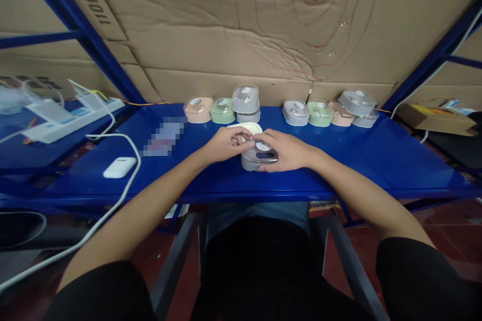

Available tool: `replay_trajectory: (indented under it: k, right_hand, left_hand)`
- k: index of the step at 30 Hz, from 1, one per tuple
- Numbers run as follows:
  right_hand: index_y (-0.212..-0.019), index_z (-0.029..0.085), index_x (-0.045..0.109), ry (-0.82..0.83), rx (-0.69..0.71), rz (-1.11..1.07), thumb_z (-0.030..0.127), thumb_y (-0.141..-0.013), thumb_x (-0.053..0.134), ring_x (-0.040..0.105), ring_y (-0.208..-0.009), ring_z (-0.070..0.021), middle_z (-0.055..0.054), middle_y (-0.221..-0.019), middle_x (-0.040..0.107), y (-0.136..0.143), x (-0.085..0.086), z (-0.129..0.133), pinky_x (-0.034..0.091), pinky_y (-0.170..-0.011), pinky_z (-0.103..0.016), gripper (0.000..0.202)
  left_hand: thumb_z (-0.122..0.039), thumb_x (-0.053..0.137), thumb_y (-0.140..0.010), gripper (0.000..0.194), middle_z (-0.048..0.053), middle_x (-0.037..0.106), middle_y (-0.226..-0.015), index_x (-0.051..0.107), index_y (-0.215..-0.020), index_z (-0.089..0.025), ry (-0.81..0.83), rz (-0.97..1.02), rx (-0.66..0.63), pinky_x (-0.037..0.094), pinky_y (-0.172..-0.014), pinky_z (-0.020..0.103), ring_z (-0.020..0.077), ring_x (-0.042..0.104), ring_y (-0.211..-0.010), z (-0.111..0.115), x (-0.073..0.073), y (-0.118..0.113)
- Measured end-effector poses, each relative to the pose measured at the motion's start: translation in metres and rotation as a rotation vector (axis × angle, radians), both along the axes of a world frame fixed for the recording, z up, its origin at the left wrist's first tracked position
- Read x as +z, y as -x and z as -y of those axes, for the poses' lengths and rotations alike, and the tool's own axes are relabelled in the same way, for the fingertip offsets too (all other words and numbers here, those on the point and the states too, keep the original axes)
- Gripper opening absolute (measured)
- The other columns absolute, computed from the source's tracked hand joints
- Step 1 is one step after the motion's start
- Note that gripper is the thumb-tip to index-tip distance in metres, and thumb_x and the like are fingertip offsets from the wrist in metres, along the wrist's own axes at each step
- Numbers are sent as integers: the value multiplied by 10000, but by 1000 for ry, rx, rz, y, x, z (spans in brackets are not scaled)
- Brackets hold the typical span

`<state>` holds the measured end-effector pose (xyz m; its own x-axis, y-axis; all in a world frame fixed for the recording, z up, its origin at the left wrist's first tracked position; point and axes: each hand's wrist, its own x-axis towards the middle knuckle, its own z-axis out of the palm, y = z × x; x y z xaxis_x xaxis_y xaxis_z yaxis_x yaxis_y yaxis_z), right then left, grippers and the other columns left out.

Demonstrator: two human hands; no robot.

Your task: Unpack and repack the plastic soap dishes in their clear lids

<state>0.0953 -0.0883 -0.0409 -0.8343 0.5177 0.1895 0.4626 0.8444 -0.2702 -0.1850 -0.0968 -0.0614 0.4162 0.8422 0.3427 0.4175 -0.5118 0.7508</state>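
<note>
1 grey box (249,162) sits between the left hand (225,144) and gripping right hand (288,150).

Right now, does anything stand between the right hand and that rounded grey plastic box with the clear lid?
Nothing visible: the bare right hand touches the box; the cream oval piece shows beyond it.

This place seems to be a simple workshop: a blue metal table (361,153) stands between blue metal posts (96,42), with large cardboard sheets (188,25) behind and a reddish floor (448,235) below.
</note>
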Motion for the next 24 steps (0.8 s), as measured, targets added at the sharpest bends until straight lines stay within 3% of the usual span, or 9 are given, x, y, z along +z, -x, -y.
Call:
replay_trajectory:
  k: [6, 11, 17, 24]
  right_hand:
    - [-1727, 276, 557, 18, 8, -24, 661, -954, 885, 689, -1202, -360, -139, -1357, 698, -1, -3, -3, 623, -1016, -518, 924]
    - [-1741, 254, 547, 25, -1, -12, 684, -950, 875, 687, -1194, -364, -151, -1364, 684, -1, -4, -3, 625, -1021, -525, 959]
    - [-1765, 248, 528, -59, -7, -39, 685, -929, 878, 700, -1158, -370, -159, -1363, 694, 1, -13, -6, 637, -960, -508, 1006]
    - [-1763, 199, 536, -91, -62, -15, 681, -947, 846, 735, -1198, -406, -212, -1439, 719, 7, -14, 4, 624, -989, -527, 997]
  left_hand:
    - [-478, 892, -893, 373, -23, 718, -751, 807, -1130, -202, 24, 71, -8, 487, -569, 270, 131, 572, -603, 0, -3, -2]
    - [-452, 904, -874, 380, 19, 758, -875, 793, -1135, -200, 53, 110, -10, 491, -606, 278, 135, 582, -663, -2, -6, -4]
    - [-470, 881, -904, 370, -23, 651, -801, 795, -1155, -211, 68, 79, -62, 459, -597, 276, 137, 539, -645, -3, -3, -4]
    - [-504, 838, -950, 406, -1, 693, -834, 795, -1220, -204, -3, 7, -44, 482, -615, 295, 154, 572, -661, -3, -2, 2]
